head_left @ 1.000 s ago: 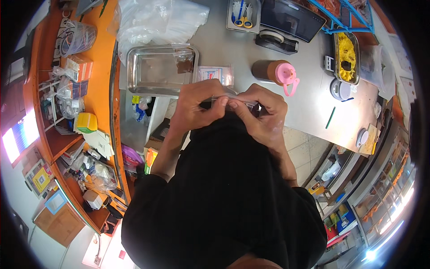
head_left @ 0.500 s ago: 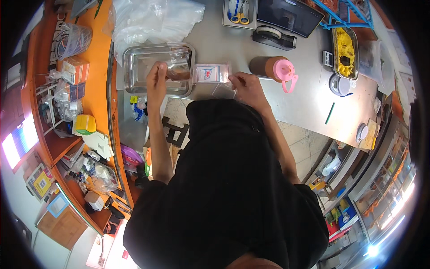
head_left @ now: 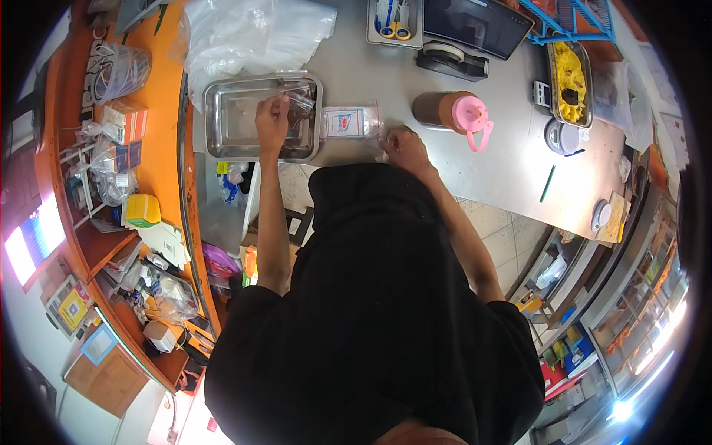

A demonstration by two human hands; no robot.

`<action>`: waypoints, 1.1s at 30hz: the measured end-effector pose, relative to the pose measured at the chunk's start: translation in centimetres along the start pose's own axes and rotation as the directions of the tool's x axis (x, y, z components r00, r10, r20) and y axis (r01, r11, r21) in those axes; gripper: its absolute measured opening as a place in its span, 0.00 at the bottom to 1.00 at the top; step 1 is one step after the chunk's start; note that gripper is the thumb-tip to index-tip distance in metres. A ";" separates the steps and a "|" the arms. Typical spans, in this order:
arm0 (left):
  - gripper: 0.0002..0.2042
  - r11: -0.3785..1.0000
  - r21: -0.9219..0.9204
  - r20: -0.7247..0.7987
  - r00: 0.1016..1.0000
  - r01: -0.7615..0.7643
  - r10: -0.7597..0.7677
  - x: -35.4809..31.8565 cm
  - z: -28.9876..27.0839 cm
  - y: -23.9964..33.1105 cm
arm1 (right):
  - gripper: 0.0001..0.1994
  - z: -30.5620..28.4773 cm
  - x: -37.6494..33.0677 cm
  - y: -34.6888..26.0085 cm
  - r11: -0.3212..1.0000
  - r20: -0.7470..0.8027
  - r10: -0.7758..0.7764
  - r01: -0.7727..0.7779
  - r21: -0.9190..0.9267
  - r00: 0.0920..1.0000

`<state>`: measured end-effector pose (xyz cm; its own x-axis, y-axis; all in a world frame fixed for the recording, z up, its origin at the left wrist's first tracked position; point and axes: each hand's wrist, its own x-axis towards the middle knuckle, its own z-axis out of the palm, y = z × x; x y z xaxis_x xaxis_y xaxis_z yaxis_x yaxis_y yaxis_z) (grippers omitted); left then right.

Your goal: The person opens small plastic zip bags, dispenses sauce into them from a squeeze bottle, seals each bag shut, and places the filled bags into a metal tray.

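Over the shallow metal tray [head_left: 210, 130], my left hand [head_left: 271, 126] is closed, its fingers pinching a small clear plastic bag [head_left: 302, 99] with something dark brown in or behind it. Just right of the tray lie small clear packets [head_left: 347, 122] with a printed white, blue and red label. My right hand [head_left: 408, 150] is right of these packets, at the near table edge. Its fingers are curled together at a thin piece of clear plastic [head_left: 383, 141], whose outline is hard to make out.
A brown bottle with a pink lid [head_left: 469, 115] stands right of my right hand. Behind are large clear plastic bags [head_left: 259, 33], a tape dispenser [head_left: 452, 61], scissors [head_left: 397, 31] in a small tray, and a dark screen [head_left: 478, 26]. A yellow-filled tray [head_left: 569, 85] sits far right.
My left hand has moved slightly right and up over the tray, with the bag shifting up. My right hand has moved slightly right and down, and the plastic near it has shifted.
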<state>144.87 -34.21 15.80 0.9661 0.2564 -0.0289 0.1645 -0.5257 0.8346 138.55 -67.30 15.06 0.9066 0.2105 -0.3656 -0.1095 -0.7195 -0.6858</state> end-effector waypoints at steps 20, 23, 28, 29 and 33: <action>0.12 0.939 0.319 -0.258 0.941 -0.131 0.219 -1.6 1.0 3.6 | 0.10 -6.2 -3.5 -8.6 0.709 -0.008 0.005 0.002 0.705 1.000; 0.12 0.992 -0.061 -0.027 0.994 -0.108 0.107 -3.1 0.8 8.1 | 0.08 -7.9 -4.2 -10.6 0.654 0.040 -0.023 -0.016 0.757 0.999; 0.11 0.880 -0.443 0.611 0.776 0.173 0.154 -5.0 0.8 15.9 | 0.11 -9.0 -5.0 -11.7 0.691 0.119 -0.100 -0.017 0.723 0.988; 0.11 0.893 -0.435 0.615 0.762 0.113 0.203 -5.0 0.7 16.1 | 0.11 -9.5 -5.2 -12.0 0.692 0.117 -0.101 -0.015 0.722 0.988; 0.15 0.927 -0.375 0.700 0.658 0.009 0.277 -4.8 -0.2 17.8 | 0.11 -11.2 -5.9 -13.3 0.847 -0.066 -0.242 0.244 0.473 0.968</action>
<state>143.07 -44.64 30.85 0.8207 -0.5445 -0.1731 0.0868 -0.1806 0.9797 139.19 -66.39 33.34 0.9311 0.3339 -0.1467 -0.0647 -0.2446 -0.9675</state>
